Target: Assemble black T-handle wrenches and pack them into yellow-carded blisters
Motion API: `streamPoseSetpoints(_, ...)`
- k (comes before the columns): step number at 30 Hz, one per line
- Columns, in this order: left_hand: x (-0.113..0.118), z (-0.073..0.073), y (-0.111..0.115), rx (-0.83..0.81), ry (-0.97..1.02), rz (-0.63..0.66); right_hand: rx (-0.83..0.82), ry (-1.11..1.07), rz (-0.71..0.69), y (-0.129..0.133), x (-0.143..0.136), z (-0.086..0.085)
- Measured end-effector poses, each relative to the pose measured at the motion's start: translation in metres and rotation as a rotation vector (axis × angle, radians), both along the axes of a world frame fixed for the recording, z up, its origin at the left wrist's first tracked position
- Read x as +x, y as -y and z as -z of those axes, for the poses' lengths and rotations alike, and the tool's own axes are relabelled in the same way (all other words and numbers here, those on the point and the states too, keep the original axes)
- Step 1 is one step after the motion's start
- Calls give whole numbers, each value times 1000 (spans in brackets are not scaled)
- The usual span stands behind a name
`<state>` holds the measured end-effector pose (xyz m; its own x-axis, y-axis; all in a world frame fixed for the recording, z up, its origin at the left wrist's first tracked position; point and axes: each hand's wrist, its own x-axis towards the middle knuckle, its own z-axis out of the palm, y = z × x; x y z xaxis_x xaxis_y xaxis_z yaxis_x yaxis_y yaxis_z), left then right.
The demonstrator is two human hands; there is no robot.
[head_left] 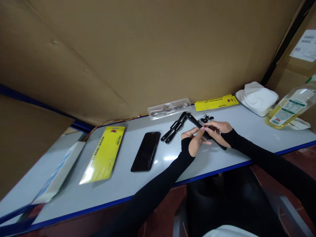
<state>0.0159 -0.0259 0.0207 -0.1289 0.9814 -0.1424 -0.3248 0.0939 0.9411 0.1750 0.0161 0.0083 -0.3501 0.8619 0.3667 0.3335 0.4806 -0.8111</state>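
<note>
Black sleeve [153, 187]; tool [194, 120] pinched in left fingers [189, 134], right fingers [213, 124].

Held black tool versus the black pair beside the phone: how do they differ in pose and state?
The held black tool is in the left grip and right grip; the black pair lies on the table. The tool slants down rightward in the picture, the pair up rightward. Fingers partly hide the tool, while the pair shows fully. Both are black and elongated.
</note>
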Motion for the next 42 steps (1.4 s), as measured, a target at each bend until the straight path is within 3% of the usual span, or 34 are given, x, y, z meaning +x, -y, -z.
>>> streamPoseSetpoints(8,0,0,-1,17,-62,-35,-140,-55,-47,3,-2,0)
streamPoseSetpoints(16,0,-3,-1,74,-149,-46,-149,-66,-38,2,-2,4)
streamPoseSetpoints(23,-15,10,-19,67,-148,-6,-515,-205,-83,3,3,4)
streamPoseSetpoints(26,-19,10,-21,92,-187,103,-701,-280,-189,1,5,5)
streamPoseSetpoints(28,-25,2,-25,176,-374,105,-791,-324,-211,-2,7,3)
streamPoseSetpoints(31,-51,-16,-42,285,-895,-152,-865,-378,-138,-11,10,-1)
streamPoseSetpoints(34,-94,-32,-75,240,-1124,-322,-877,-384,-27,-15,7,-4)
streamPoseSetpoints(35,-108,-35,-87,202,-1228,-324,-871,-378,8,-14,5,-4)
streamPoseSetpoints(36,-120,-38,-98,112,-1458,-241,-865,-370,36,-14,3,-4)
streamPoseSetpoints(37,-129,-39,-108,83,-1535,-204,-859,-365,51,-13,0,-3)
streamPoseSetpoints(42,-147,-41,-132,117,-1665,-137,-825,-370,25,-12,-2,-1)
